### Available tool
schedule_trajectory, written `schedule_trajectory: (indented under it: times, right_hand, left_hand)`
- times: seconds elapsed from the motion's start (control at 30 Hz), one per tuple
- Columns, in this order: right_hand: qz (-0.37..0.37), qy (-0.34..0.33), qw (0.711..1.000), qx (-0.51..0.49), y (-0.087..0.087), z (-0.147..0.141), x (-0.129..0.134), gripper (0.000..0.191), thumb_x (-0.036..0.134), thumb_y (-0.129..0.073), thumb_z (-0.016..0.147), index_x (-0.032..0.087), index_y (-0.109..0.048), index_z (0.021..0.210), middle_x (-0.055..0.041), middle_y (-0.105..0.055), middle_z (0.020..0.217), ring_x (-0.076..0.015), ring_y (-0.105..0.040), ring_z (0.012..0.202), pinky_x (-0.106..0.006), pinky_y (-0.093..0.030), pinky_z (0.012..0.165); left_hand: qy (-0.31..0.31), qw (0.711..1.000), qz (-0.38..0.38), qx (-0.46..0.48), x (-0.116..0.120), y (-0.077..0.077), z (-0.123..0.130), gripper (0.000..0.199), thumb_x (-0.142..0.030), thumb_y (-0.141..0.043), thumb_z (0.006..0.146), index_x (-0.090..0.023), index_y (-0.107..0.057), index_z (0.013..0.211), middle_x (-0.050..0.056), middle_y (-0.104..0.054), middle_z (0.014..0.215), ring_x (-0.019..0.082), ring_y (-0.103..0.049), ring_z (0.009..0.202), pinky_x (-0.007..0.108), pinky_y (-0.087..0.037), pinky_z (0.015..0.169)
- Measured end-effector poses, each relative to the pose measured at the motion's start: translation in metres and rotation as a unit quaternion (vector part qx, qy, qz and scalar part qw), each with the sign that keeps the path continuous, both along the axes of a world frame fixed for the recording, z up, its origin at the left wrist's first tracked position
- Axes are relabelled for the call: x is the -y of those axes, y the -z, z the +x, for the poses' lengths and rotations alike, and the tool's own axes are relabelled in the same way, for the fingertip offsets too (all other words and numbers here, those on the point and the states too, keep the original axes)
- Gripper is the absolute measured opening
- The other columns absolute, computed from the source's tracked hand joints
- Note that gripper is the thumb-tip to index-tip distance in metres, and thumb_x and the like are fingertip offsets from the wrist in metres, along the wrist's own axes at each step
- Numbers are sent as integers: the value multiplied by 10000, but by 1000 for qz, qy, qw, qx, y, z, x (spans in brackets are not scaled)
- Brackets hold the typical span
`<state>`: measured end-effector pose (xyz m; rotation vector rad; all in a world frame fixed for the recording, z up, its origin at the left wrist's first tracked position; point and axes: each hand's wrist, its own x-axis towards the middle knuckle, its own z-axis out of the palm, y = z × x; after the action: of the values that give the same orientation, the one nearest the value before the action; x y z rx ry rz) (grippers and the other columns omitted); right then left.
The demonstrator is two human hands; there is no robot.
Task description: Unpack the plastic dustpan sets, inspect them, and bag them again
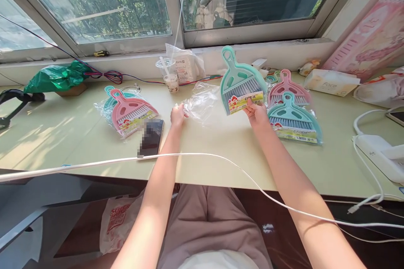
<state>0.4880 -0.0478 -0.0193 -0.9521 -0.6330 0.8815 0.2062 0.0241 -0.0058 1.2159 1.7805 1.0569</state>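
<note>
My right hand [256, 113] grips the lower edge of a teal dustpan and brush set [241, 77], held upright with its handle up and its printed card facing me. A clear plastic bag [203, 103] is pinched at its left end in my left hand [178, 115], with the rest spread toward the centre of the table. Right of my right hand lie a wrapped teal set [293, 119] and, behind it, a pink set [288, 88]. Off to the left, a pink set [129, 111] overlaps another teal set [110, 96], both in clear wrapping.
On the table [214, 168] are a dark phone [150, 138], a drink cup [170, 77], a green bag [58, 77], a tissue pack [331, 82] and a white power strip [380, 155]. A white cable [195, 154] crosses in front of my forearms.
</note>
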Motion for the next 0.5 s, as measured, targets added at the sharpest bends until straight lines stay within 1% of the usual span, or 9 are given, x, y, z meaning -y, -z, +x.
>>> schedule_trajectory:
  times: [0.07, 0.13, 0.17, 0.23, 0.3, 0.37, 0.4, 0.43, 0.5]
  right_hand:
    - [4, -15, 1000, -7, 0, -2, 0, 278, 276, -748, 650, 229, -574, 862, -9, -700, 854, -211, -700, 923, -391, -611, 816]
    - [-1, -34, 999, -17, 1, -7, 1, 267, 272, -763, 639, 225, -587, 835, -11, -709, 858, -208, -701, 911, -389, -609, 820]
    - [-7, -43, 999, -20, 2, -11, 2, 268, 269, -775, 629, 222, -596, 823, -11, -713, 859, -205, -702, 898, -386, -609, 819]
    - [-22, -60, 998, -19, 4, -20, 3, 282, 271, -802, 604, 215, -613, 806, -13, -718, 856, -199, -703, 865, -377, -609, 812]
    - [-38, -80, 996, -7, 6, -28, 5, 314, 290, -831, 574, 208, -623, 794, -18, -718, 841, -201, -703, 832, -381, -610, 799]
    - [-46, -104, 993, 9, 7, -35, 6, 349, 330, -850, 555, 204, -624, 789, -25, -713, 823, -209, -701, 810, -396, -609, 791]
    - [-48, -118, 992, 19, 7, -37, 6, 362, 352, -852, 552, 203, -624, 791, -28, -710, 818, -212, -699, 805, -402, -606, 793]
    - [-51, -135, 989, 33, 8, -37, 6, 371, 372, -848, 554, 200, -625, 796, -31, -707, 819, -213, -696, 804, -405, -602, 796]
    - [-62, -172, 980, 83, 8, -36, 6, 378, 391, -822, 579, 192, -629, 836, -44, -701, 853, -216, -686, 823, -407, -593, 800]
  left_hand:
    - [-49, 991, 77, -102, 5, -5, -7, 238, -352, -551, 862, -178, -641, 997, 156, -696, 948, 342, -603, 1084, 432, -453, 908]
    - [-98, 969, 178, -140, 10, -12, -9, 395, -322, -603, 838, -171, -566, 1202, 191, -591, 1260, 345, -468, 1281, 453, -388, 1015]
    - [-102, 961, 224, -127, 13, -15, -7, 494, -329, -614, 838, -176, -502, 1294, 192, -508, 1371, 331, -407, 1339, 445, -372, 1041]
    - [-47, 957, 283, -45, 19, -20, 3, 572, -386, -571, 877, -207, -404, 1394, 166, -435, 1446, 286, -382, 1366, 410, -381, 1049]
    - [82, 959, 260, 80, 26, -21, 19, 511, -464, -453, 935, -245, -410, 1394, 129, -524, 1363, 248, -479, 1287, 388, -424, 1011]
    - [219, 940, 178, 190, 31, -17, 37, 474, -505, -413, 945, -274, -462, 1356, 88, -614, 1231, 225, -563, 1180, 382, -462, 966]
    - [263, 928, 136, 226, 32, -14, 44, 458, -508, -438, 936, -284, -488, 1332, 69, -638, 1181, 218, -587, 1137, 381, -474, 948]
    - [280, 921, 107, 250, 33, -10, 49, 438, -498, -476, 923, -291, -510, 1307, 53, -649, 1154, 211, -600, 1108, 376, -481, 937]
    - [242, 926, 110, 268, 31, -3, 54, 372, -451, -513, 915, -285, -553, 1246, 35, -650, 1149, 192, -602, 1094, 348, -474, 943]
